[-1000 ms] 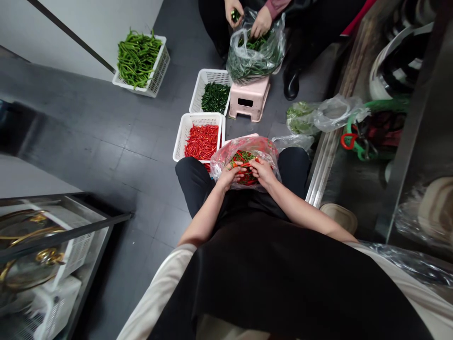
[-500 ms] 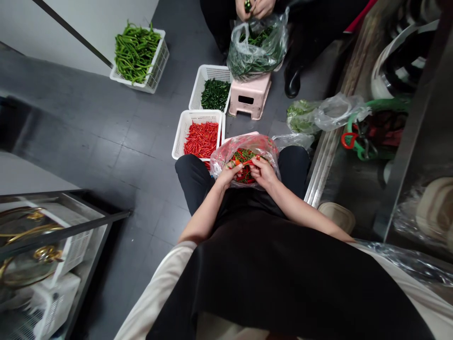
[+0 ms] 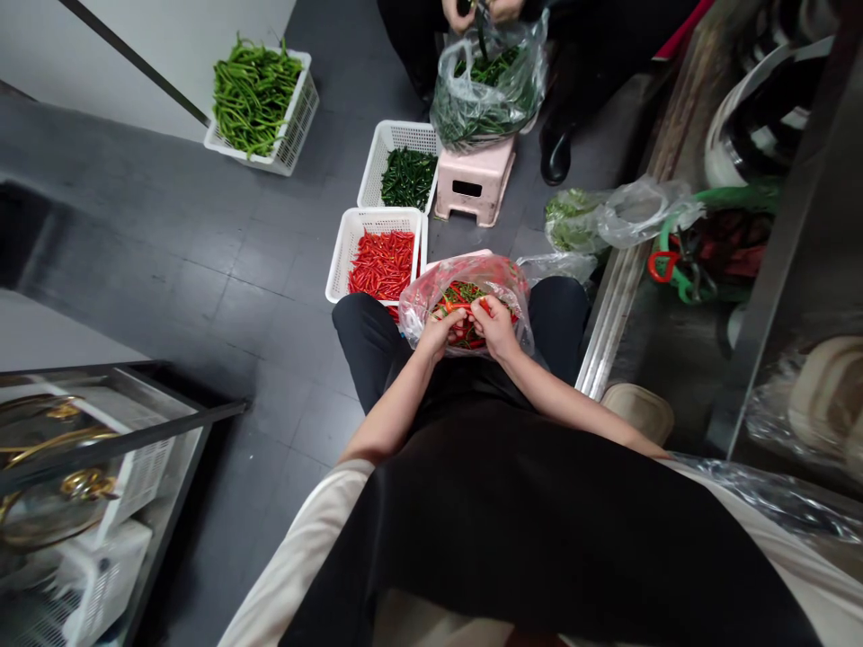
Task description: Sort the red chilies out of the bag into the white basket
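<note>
Between my knees sits a clear plastic bag (image 3: 422, 301) filled with red chili peppers (image 3: 465, 292) that have green stems. Over its opening, my left hand (image 3: 438, 331) is closed in a pinch on red chili. My right hand (image 3: 494, 325) is closed close beside it, its fingers also on red chili. The two hands nearly meet, and their fingers partly hide what they hold. Just past my left knee stands a white basket (image 3: 342, 256) holding many loose red chilies (image 3: 382, 263).
Behind it, another white basket (image 3: 372, 171) holds dark green chilies. A pink stool (image 3: 472, 175) supports a bag of green chilies (image 3: 485, 94), with a co-worker's hands (image 3: 502, 9) above. Long green peppers (image 3: 256, 94) fill a basket far left. Metal shelving (image 3: 761, 332) lines the right.
My right hand has shifted slightly left, closer to my left hand. The co-worker's hands have moved up, and a dark tool now shows there.
</note>
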Action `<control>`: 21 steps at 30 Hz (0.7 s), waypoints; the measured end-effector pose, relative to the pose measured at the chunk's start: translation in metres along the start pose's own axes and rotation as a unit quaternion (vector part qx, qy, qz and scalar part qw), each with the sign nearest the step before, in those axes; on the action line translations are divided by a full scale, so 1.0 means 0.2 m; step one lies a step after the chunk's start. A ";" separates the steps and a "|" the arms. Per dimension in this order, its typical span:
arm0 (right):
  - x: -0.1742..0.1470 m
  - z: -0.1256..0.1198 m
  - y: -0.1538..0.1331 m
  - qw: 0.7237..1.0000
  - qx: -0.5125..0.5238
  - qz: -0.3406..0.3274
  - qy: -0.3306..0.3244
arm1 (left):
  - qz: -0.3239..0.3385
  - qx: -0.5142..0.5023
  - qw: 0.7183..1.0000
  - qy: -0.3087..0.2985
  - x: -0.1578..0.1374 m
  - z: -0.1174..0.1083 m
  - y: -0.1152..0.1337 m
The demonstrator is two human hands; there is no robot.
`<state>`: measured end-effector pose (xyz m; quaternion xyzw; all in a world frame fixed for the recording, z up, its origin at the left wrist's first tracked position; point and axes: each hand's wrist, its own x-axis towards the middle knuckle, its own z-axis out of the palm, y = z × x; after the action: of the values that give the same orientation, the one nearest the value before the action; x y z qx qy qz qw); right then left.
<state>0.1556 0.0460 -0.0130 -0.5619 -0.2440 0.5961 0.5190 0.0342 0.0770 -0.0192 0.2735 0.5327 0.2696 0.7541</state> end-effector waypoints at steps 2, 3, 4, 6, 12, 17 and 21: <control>0.00 0.00 0.01 1.000 -0.003 0.010 -0.009 | -0.025 -0.022 0.999 -0.001 0.00 0.00 0.01; 0.00 0.00 0.01 1.000 0.006 0.024 -0.016 | -0.035 -0.029 0.999 -0.004 0.00 0.00 0.01; 0.01 -0.01 0.02 0.998 0.026 0.049 -0.029 | -0.039 -0.035 0.999 -0.012 0.01 0.00 0.02; 0.02 -0.02 0.03 0.986 0.085 0.123 -0.071 | -0.035 -0.044 0.998 -0.043 0.01 -0.01 0.02; 0.06 -0.09 0.04 0.934 0.199 0.265 -0.137 | -0.082 -0.055 0.987 -0.126 -0.01 -0.04 0.03; 0.05 -0.20 0.01 0.918 0.276 0.269 -0.094 | -0.080 -0.181 0.975 -0.101 -0.01 -0.07 0.06; 0.03 -0.23 0.02 0.901 0.248 0.346 -0.082 | -0.063 -0.279 0.954 -0.095 -0.01 -0.08 0.07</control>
<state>0.1974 0.0371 -0.0309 -0.4132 0.0804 0.8232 0.3809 0.0160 0.0879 -0.0122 0.0426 0.3783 0.3325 0.8629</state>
